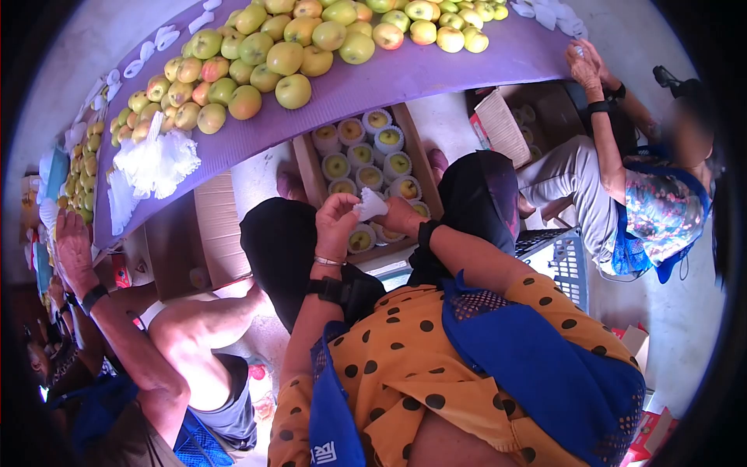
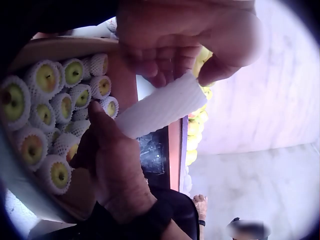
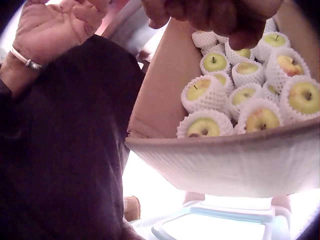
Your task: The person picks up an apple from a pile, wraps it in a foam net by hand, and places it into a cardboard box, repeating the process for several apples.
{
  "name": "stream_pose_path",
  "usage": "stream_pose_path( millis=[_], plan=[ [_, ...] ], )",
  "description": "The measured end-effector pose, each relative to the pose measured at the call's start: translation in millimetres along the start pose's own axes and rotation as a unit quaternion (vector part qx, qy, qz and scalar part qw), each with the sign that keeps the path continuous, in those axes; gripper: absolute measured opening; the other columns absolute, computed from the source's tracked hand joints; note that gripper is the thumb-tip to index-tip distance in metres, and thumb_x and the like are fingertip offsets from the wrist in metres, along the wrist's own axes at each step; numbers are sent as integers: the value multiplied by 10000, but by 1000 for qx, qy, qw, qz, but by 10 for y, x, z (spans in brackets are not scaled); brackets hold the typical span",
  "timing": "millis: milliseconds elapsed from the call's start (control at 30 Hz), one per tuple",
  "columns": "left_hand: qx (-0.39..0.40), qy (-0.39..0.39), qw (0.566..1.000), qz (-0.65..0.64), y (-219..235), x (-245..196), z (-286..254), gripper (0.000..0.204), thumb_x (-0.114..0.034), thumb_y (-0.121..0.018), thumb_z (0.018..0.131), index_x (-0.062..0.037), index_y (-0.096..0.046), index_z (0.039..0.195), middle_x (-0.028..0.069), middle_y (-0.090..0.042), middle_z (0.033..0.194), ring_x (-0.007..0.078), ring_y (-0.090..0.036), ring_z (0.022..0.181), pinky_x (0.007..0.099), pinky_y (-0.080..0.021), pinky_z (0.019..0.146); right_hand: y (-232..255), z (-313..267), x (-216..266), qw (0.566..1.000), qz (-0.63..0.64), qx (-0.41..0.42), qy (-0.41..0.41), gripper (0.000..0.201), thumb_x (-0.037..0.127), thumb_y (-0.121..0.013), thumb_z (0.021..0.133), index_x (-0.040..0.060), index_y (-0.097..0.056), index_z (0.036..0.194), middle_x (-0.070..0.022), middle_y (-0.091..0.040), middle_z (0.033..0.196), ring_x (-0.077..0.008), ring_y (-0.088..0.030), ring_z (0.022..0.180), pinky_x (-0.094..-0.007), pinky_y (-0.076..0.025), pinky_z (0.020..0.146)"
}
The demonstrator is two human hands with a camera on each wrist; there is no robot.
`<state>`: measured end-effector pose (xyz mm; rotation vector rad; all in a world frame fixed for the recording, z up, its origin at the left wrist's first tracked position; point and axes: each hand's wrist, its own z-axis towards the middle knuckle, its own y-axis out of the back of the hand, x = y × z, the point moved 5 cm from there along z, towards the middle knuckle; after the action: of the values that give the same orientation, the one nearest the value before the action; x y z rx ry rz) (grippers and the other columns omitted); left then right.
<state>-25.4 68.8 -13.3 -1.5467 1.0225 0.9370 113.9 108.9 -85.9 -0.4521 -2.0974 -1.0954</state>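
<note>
A white foam net sleeve [image 1: 371, 204], empty and flattened, is held between both hands above an open carton. My left hand [image 1: 334, 226] pinches one end of it between thumb and fingers, as the left wrist view shows. At the other end, my right hand [image 2: 117, 165] grips the sleeve with the thumb on top. Below them the cardboard box [image 3: 165, 100] contains several green-yellow apples [image 3: 215, 61], each in its own white foam net, stem or blossom end up. In the right wrist view the right hand's curled fingers [image 3: 215, 15] hang over the box, and the sleeve is out of sight.
A purple-covered table [image 1: 436, 78] ahead bears a heap of loose apples [image 1: 292, 92] and a pile of foam nets [image 1: 159, 159]. Other people sit close on both sides. Another open box [image 1: 545, 109] stands to the right; a pale blue stool [image 3: 220, 220] is beneath my box.
</note>
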Motion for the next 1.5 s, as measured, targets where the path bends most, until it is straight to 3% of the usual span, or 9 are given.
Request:
stream_pose_path(
  millis=[233,433,567,633,733,967,1233,1300,1500],
  plan=[
    [-11,-69,981,179,-23,43,16,114,4,-599,704,-15,-574,813,4,-559,729,59,-518,671,203,-430,599,-98,79,-82,996,-71,51,14,376,408,-635,648,71,-626,813,-177,-605,790,-334,-578,767,-372,-458,671],
    [-119,-19,992,49,139,142,43,49,-39,-598,746,5,-578,754,5,-564,687,56,-510,609,195,-419,550,-5,14,27,999,-33,27,-16,375,407,-631,648,60,-628,791,-177,-606,784,-338,-578,753,-388,-453,658],
    [-149,-15,988,41,162,171,60,49,-44,-591,761,2,-574,768,-6,-556,682,54,-500,595,190,-412,549,8,78,27,997,-27,22,65,412,365,-637,656,67,-591,937,-178,-603,824,-328,-573,818,-381,-442,714],
    [-191,-46,980,31,231,203,88,47,-60,-586,768,-21,-563,756,-15,-543,660,48,-481,558,182,-391,501,207,11,217,998,-41,52,15,549,323,-681,620,22,-517,1048,-191,-579,947,-303,-563,909,-353,-436,762],
    [-281,2,960,-7,356,286,65,77,-93,-585,773,-56,-542,721,-20,-528,633,45,-454,505,181,-355,435,583,-55,318,984,-33,-164,69,404,243,-656,657,4,-522,954,-181,-529,1017,-305,-523,927,-363,-417,753],
    [-308,65,947,-63,289,399,84,99,-119,-593,760,-80,-524,700,-17,-513,591,51,-428,444,184,-323,384,1295,84,1461,955,6,-198,220,335,167,-631,669,15,-506,940,-145,-536,874,-280,-531,781,-361,-425,687],
    [-313,60,939,-126,305,395,107,77,-100,-581,763,-62,-529,722,-1,-522,598,56,-423,433,190,-321,382,1469,823,2300,923,-112,-284,232,515,158,-654,658,25,-416,1095,-154,-487,925,-247,-520,805,-339,-438,684],
    [-305,60,944,-115,302,391,122,63,-87,-580,762,-50,-534,741,3,-531,615,55,-428,444,193,-324,383,1465,831,2564,878,-199,-328,285,511,106,-641,648,39,-417,1102,-187,-436,1064,-341,-454,966,-398,-402,795],
    [-289,57,949,-116,316,403,155,87,-83,-597,760,-12,-563,796,1,-546,683,55,-470,548,203,-385,476,1399,1235,2729,749,-477,-289,358,406,72,-459,738,142,-454,1137,-144,-429,1124,-271,-423,1019,-388,-366,762]
  ],
)
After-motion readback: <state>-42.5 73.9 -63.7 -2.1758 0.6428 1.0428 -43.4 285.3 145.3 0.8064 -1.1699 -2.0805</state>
